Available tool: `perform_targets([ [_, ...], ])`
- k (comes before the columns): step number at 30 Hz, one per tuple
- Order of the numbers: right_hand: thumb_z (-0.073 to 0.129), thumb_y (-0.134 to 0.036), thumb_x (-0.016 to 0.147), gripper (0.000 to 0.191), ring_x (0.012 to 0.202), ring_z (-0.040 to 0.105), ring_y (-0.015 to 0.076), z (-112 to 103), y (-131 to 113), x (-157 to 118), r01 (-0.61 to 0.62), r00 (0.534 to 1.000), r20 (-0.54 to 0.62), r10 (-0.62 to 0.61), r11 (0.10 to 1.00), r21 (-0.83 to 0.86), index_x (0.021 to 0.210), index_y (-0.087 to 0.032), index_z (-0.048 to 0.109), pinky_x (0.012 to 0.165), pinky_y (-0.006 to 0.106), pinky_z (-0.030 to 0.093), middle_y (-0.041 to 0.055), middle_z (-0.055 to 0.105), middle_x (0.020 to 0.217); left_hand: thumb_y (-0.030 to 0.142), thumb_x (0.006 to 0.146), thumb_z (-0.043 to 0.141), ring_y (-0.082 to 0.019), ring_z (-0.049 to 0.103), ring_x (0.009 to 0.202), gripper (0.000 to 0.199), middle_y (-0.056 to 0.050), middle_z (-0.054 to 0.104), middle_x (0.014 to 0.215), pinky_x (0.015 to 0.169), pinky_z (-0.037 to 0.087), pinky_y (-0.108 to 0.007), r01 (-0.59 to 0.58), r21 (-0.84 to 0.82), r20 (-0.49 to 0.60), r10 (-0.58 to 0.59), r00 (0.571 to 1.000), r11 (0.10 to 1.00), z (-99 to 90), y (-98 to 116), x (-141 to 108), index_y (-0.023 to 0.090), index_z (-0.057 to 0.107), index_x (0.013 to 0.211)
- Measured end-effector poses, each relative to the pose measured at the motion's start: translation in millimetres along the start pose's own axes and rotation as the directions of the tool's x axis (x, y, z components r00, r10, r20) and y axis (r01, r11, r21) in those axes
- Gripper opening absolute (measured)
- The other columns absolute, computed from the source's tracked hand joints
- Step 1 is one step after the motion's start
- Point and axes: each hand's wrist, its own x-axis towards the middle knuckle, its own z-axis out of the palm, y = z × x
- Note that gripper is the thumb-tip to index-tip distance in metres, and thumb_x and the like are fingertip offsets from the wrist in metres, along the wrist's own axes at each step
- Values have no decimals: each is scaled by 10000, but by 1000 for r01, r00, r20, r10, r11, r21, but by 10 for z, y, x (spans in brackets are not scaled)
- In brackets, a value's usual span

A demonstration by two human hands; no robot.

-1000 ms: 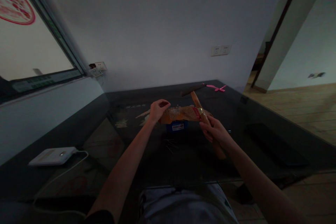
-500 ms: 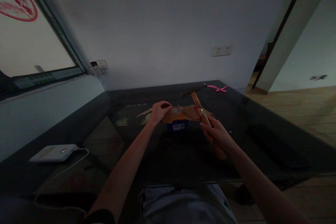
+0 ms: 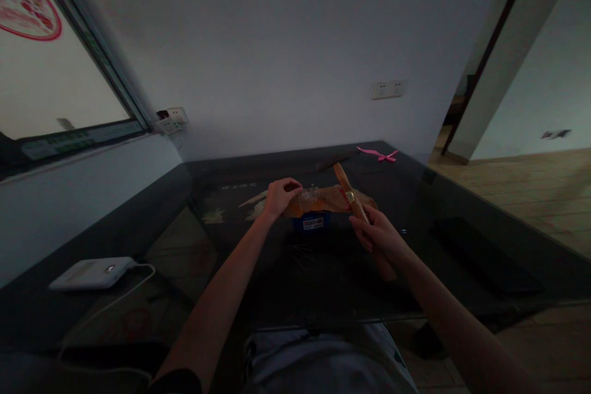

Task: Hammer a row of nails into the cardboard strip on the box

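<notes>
A brown patterned piece, perhaps cardboard or leather, lies across a small blue box on the dark glossy table. My left hand is at the piece's left end, thumb and fingers pinched together near its upper edge. In my right hand is a wooden-handled tool with a metal ring, slanting up and left over the piece's right part. The tool's dark far end is hard to make out. Several thin, nail-like pieces lie in front of the box.
A white device with a cable sits at the left. A pink ribbon lies at the back right, and a long dark object at the right. The wall with sockets stands behind the table.
The view has shifted very slightly. My right hand and the tool have moved a little to the left; my left hand stays at the piece.
</notes>
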Motion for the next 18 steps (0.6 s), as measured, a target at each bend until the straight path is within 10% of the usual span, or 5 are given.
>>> perform_targets([
  [18, 604, -396, 756, 360, 287, 323, 31, 67, 7, 7, -51, 999, -12, 51, 998, 29, 1006, -182, 458, 270, 162, 274, -119, 407, 507, 219, 738, 614, -150, 628, 719, 101, -37, 680, 771, 692, 484, -262, -14, -13, 39, 15, 999, 1000, 22, 38, 1, 157, 670, 794],
])
